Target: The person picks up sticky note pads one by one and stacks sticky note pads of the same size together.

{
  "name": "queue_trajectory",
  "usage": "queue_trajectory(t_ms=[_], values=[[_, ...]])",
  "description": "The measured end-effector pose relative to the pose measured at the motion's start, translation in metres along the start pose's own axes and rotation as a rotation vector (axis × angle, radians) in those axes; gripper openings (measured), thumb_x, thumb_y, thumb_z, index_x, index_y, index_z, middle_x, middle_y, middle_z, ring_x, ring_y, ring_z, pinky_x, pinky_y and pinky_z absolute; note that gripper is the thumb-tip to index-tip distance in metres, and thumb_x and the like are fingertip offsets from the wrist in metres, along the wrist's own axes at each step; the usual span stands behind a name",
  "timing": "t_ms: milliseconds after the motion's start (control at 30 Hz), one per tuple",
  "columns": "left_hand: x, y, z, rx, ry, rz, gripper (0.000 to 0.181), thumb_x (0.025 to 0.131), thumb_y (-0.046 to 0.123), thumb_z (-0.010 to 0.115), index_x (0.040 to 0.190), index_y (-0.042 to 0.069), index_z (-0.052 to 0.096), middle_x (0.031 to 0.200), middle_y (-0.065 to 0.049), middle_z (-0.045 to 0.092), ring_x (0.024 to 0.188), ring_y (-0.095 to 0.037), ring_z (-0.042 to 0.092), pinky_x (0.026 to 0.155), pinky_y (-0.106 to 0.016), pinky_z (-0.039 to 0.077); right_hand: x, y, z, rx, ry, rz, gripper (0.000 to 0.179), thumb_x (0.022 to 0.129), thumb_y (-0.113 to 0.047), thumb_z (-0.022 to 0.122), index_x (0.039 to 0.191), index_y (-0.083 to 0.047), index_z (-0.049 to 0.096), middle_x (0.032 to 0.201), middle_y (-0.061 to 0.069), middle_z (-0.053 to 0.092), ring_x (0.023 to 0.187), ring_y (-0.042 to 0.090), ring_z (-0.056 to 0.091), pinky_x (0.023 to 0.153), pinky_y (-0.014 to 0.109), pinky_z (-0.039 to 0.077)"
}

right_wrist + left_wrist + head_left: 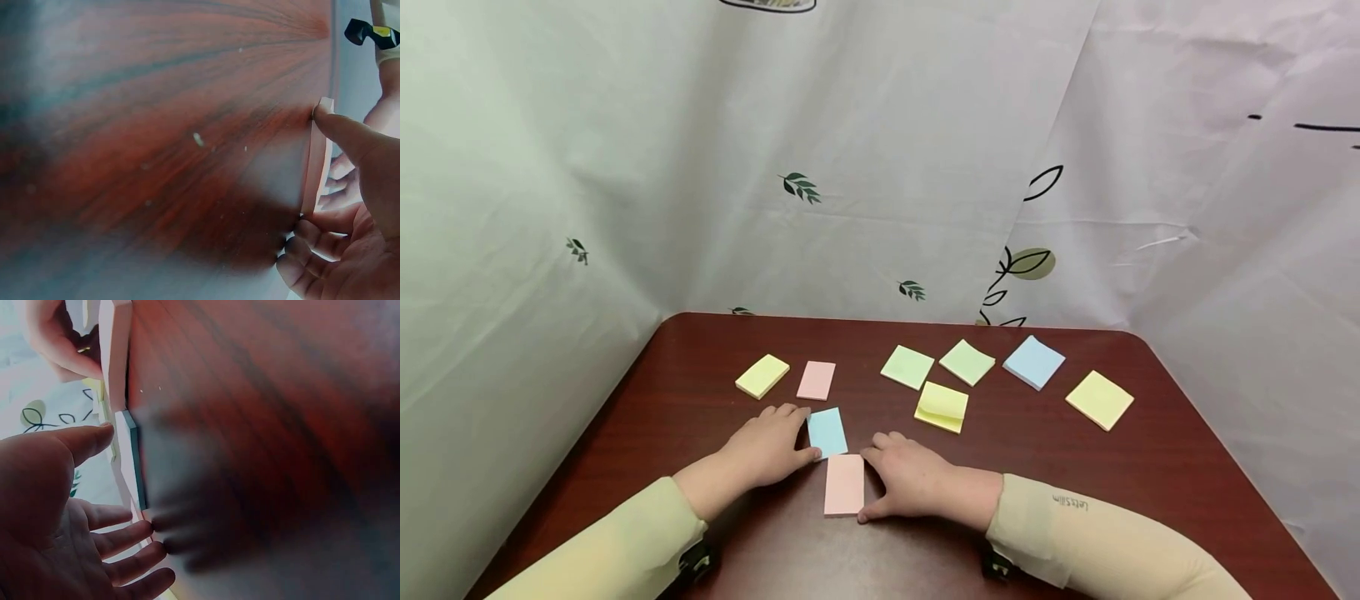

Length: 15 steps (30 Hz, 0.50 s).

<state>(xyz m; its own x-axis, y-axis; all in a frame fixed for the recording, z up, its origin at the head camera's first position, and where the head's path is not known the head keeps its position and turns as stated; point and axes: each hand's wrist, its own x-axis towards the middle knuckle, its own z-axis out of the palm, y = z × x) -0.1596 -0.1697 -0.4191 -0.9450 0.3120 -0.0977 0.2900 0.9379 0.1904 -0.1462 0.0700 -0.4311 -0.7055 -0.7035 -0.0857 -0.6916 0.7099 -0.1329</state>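
A small blue sticky-note pad lies slightly turned on the table. Beside its left edge is my left hand, thumb tip at the near corner and index fingertip by the far corner; in the left wrist view its fingers are spread and fairly straight. Just nearer stands a pink sticky-note pad, its far edge close to the blue one. My right hand pinches this pink pad lengthwise. The right wrist view shows the thumb at one end of the pad and the index finger at the other.
Farther back on the dark red table lie a yellow pad and another pink pad. To the right are two green pads, a yellow pad with a lifted sheet, a larger blue pad and another yellow pad.
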Motion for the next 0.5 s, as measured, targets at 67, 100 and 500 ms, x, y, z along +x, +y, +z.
queue_trajectory(t_ms=[67,100,500], values=[[0.004,0.001,0.0,0.008,-0.01,-0.002,0.072,0.088,0.047,0.071,0.139,0.0,0.052,0.135,-0.019,0.054,0.123,-0.038,0.05,0.096,-0.055,0.044,0.0,0.0,0.0,0.004,-0.002,0.002,0.076,0.073,-0.065,0.077,0.125,-0.011,0.065,0.102,-0.004,0.055,0.092,0.012,0.052,0.081,0.027,0.049],[0.007,0.002,0.001,0.011,-0.014,-0.003,0.073,0.088,0.047,0.071,0.139,0.0,0.052,0.135,-0.019,0.053,0.123,-0.039,0.05,0.096,-0.055,0.044,0.0,0.0,-0.001,0.006,-0.001,0.003,0.076,0.073,-0.065,0.077,0.125,-0.011,0.065,0.102,-0.005,0.054,0.092,0.012,0.052,0.081,0.027,0.049],[0.021,0.006,-0.001,-0.018,-0.04,-0.005,0.066,0.082,0.044,0.078,0.13,0.003,0.06,0.123,-0.017,0.055,0.104,-0.032,0.052,0.088,-0.052,0.046,0.001,0.001,-0.001,0.02,-0.008,0.003,0.076,0.072,-0.066,0.077,0.125,-0.012,0.065,0.101,-0.005,0.054,0.091,0.011,0.051,0.08,0.026,0.048]])
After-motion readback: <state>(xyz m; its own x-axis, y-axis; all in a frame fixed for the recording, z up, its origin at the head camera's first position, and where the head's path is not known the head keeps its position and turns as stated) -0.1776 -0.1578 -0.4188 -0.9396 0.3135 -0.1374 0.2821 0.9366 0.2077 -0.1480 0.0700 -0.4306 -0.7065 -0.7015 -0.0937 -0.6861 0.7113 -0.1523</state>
